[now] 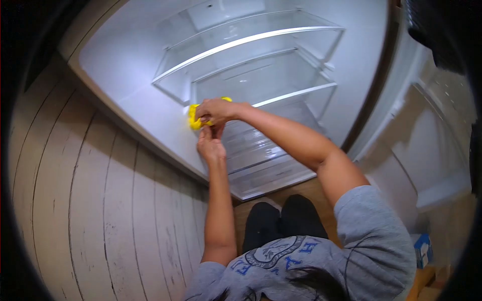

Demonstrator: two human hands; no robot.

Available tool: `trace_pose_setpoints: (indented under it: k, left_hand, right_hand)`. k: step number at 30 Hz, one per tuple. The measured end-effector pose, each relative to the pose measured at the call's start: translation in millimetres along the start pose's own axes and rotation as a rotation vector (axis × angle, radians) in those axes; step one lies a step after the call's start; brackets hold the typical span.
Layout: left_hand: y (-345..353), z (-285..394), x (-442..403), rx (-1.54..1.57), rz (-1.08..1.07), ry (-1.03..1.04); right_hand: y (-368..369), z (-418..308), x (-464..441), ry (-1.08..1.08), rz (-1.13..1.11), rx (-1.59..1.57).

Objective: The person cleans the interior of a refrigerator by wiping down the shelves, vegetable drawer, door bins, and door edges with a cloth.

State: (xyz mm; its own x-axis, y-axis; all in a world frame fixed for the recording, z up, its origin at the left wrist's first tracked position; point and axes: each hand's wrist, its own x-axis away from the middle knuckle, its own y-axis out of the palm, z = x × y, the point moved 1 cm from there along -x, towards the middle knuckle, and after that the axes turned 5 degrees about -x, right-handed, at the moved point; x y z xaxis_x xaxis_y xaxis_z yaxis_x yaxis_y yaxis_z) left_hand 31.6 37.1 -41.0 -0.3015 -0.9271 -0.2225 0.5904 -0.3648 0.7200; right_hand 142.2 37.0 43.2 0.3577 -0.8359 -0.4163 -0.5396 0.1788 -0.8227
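My right hand (218, 110) is closed on a yellow cloth (194, 119), which bunches out on both sides of my fingers. It presses the cloth at the left end of the lower glass shelf (296, 94), by the fridge's inner left wall. Just below, my left hand (212, 146) reaches up with its fingertips bent in at the same shelf corner, close under the cloth. What its fingers grip there is partly hidden by my right hand.
An upper glass shelf (241, 41) spans the open fridge. Clear drawers (271, 163) sit at the bottom. The fridge door (401, 150) stands open at right. White plank boards (100, 200) run along the left. A blue box (423, 249) lies at lower right.
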Motion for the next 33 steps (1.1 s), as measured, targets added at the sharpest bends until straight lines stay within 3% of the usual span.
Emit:
trace_pose_setpoints:
  k: [5,10,13,17,18,20,22,24,26,27,30,32,33]
  left_hand:
    - [3.1,9.6,4.7,-0.019,0.008,-0.093]
    - [7.6,11.7,4.7,-0.074,0.085,-0.099]
    - [7.4,11.2,3.9,-0.071,0.086,-0.094]
    - [8.8,12.0,3.0,-0.068,0.074,-0.094]
    - [9.4,13.2,4.0,-0.057,0.078,-0.097]
    - [11.1,14.5,6.9,-0.087,0.104,-0.09]
    - [10.1,15.3,10.0,-0.143,0.099,-0.07]
    - [7.0,13.9,23.2,-0.236,0.146,-0.046]
    - [-1.5,13.7,41.2,-0.586,-0.006,-0.069]
    - [-23.4,0.8,43.8,-0.803,-0.173,-0.093]
    - [-71.6,-28.5,68.5,-1.55,-0.694,-0.04]
    - [-95.3,-53.6,87.3,-1.99,-0.741,0.038]
    - [-101.6,-60.8,92.3,-1.996,-0.737,0.052]
  right_hand:
    - [-16.9,-40.3,58.9,0.322,0.125,0.31]
    - [-65.8,1.3,178.0,0.699,0.528,0.659]
    - [-109.1,16.4,244.7,0.978,0.596,0.781]
    - [-96.7,8.9,245.4,1.016,0.649,0.981]
    - [-86.7,4.6,242.0,1.016,0.641,0.975]
    - [-66.7,-6.9,236.2,0.945,0.834,0.831]
    - [-34.0,-17.2,234.8,0.839,0.825,0.575]
    - [25.4,2.2,248.5,0.604,0.778,-0.001]
    - [42.5,21.0,245.2,0.709,0.902,-0.154]
    - [50.7,28.9,243.7,0.815,1.015,-0.309]
    - [42.8,83.7,223.0,0.802,1.046,-0.433]
    - [45.1,135.8,206.4,0.862,0.992,-0.297]
    - [45.2,161.3,196.1,0.91,0.939,-0.15]
